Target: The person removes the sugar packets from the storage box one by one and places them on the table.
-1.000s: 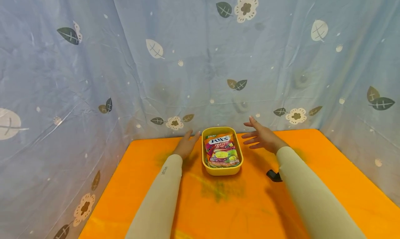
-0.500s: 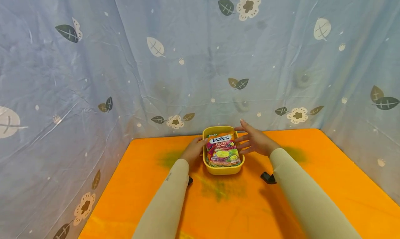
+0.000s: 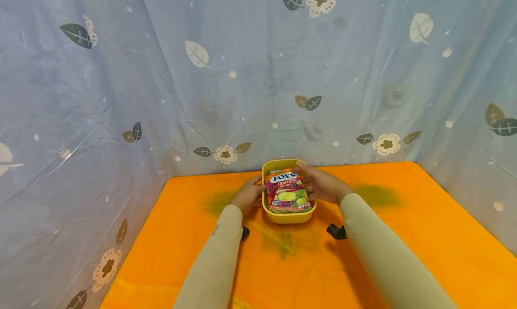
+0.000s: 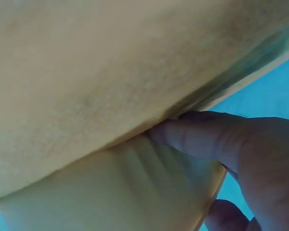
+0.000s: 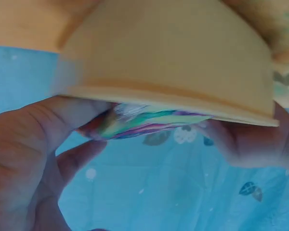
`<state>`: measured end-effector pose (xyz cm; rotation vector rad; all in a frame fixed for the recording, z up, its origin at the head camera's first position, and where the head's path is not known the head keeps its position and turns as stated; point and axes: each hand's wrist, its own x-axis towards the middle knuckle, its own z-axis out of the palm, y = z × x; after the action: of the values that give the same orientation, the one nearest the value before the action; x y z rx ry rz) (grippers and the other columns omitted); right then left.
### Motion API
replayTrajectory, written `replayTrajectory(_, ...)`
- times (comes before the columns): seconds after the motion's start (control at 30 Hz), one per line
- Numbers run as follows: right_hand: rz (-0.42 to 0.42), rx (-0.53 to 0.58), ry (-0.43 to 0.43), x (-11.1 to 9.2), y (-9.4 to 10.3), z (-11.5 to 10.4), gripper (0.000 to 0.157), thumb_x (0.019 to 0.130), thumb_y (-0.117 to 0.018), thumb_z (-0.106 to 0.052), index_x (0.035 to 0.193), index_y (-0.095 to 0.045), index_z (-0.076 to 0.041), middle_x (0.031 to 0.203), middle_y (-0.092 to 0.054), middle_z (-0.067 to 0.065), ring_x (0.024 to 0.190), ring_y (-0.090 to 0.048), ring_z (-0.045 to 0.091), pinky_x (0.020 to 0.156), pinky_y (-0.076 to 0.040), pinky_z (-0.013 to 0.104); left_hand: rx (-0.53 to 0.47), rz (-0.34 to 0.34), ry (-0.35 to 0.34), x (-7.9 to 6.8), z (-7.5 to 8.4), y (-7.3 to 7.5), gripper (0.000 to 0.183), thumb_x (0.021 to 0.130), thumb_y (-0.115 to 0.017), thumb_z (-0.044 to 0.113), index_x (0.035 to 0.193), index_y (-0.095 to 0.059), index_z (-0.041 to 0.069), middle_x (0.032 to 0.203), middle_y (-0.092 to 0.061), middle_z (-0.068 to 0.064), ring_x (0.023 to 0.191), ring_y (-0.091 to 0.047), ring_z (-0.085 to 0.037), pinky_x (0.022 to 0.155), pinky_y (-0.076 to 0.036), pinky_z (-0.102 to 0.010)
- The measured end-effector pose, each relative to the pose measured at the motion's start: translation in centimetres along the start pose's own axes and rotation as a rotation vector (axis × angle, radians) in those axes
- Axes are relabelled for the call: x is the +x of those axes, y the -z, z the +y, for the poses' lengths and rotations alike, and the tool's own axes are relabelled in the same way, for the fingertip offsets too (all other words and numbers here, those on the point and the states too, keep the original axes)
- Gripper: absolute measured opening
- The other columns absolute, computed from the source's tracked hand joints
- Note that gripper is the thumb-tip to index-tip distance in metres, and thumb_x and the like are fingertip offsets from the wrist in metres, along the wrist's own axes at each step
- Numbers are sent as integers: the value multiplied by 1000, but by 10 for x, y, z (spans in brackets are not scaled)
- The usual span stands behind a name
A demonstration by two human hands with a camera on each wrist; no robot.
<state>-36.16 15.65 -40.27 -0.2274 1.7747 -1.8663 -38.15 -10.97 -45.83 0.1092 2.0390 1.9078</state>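
A yellow plastic tub [image 3: 288,218] stands on the orange tabletop, with a bright Fox's Fruits candy bag [image 3: 286,192] lying inside. My left hand [image 3: 248,196] grips the tub's left side. In the left wrist view its fingers [image 4: 197,137] press on the outer wall [image 4: 111,192], low near the table. At the opposite side is my right hand [image 3: 325,183], fingers reaching over the right rim onto the bag's edge. The right wrist view has one finger [image 5: 82,109] tucked behind the rim [image 5: 183,109] beside the bag [image 5: 144,122], and another finger standing apart.
A blue curtain [image 3: 242,98] printed with leaves and flowers hangs behind and on both sides. The orange tabletop [image 3: 282,273] carries dark stains. Small black pieces sit under my wrists, one at the right [image 3: 336,231].
Both hands have moved in from beside the tub. The left now holds its left side, and the right hand's fingers have come over the right rim to the candy bag. The tub has stayed put.
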Motion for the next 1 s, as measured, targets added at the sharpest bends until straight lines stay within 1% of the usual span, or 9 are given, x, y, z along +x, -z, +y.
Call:
replayTrajectory(0.07,-43,2,7,5,-7,3,77,90,-52,-61,149,-30,-15,140,-40,18,117,-52,37,89,-47,51,-9,-4,1,-2,2,0,56,100,-51,23,152,-31,20,126,-57,-9,101,-63,-25,82,-52,-43)
replayTrajectory(0.13,-53,-7,21,9,-12,5,69,94,-53,-53,147,-33,-15,138,-44,17,115,-53,35,89,-47,49,-15,-12,6,-2,3,0,55,100,-50,23,152,-30,22,128,-56,-9,103,-63,-26,83,-51,-43)
replayTrajectory(0.23,-41,-12,24,12,-17,10,56,96,-56,-38,145,-38,-17,135,-46,16,112,-56,33,89,-48,45,-15,-30,12,-3,4,0,55,101,-48,24,152,-29,23,132,-52,-9,105,-61,-26,84,-51,-43)
replayTrajectory(0.27,-25,-18,24,12,-18,11,53,96,-58,-34,144,-40,-20,134,-46,14,110,-57,33,88,-49,44,-17,-34,16,-4,4,0,55,101,-48,24,152,-29,24,132,-52,-9,105,-61,-26,83,-51,-42)
replayTrajectory(0.37,-12,-23,30,14,-19,15,52,95,-61,-21,144,-43,-24,134,-45,13,108,-58,34,86,-50,45,-20,-35,24,-4,5,-1,55,101,-49,25,152,-29,25,133,-51,-9,105,-61,-26,82,-52,-42)
replayTrajectory(0.5,2,-78,67,16,-21,18,56,92,-64,-9,142,-45,-24,131,-46,15,104,-59,35,83,-51,46,-22,-37,23,-5,6,-1,56,101,-50,26,152,-28,24,134,-50,-9,107,-60,-26,81,-52,-43)
replayTrajectory(0.6,39,-156,98,18,-23,20,56,91,-64,-3,140,-47,-24,130,-46,13,100,-60,34,81,-52,44,-33,-35,24,-5,5,1,57,101,-51,26,153,-28,24,135,-50,-10,107,-59,-27,81,-52,-43)
replayTrajectory(0.73,86,-211,111,18,-26,21,55,91,-64,-1,137,-51,-27,132,-44,10,100,-59,33,80,-53,42,-50,-31,28,-4,3,3,57,100,-51,26,152,-28,25,135,-49,-9,108,-59,-28,81,-53,-43)
replayTrajectory(1.0,107,-185,128,13,-26,22,55,91,-62,2,135,-52,-29,132,-44,11,103,-58,33,81,-52,42,-76,-50,20,-2,-1,1,54,101,-50,24,151,-31,25,135,-50,-9,110,-58,-29,84,-51,-43)
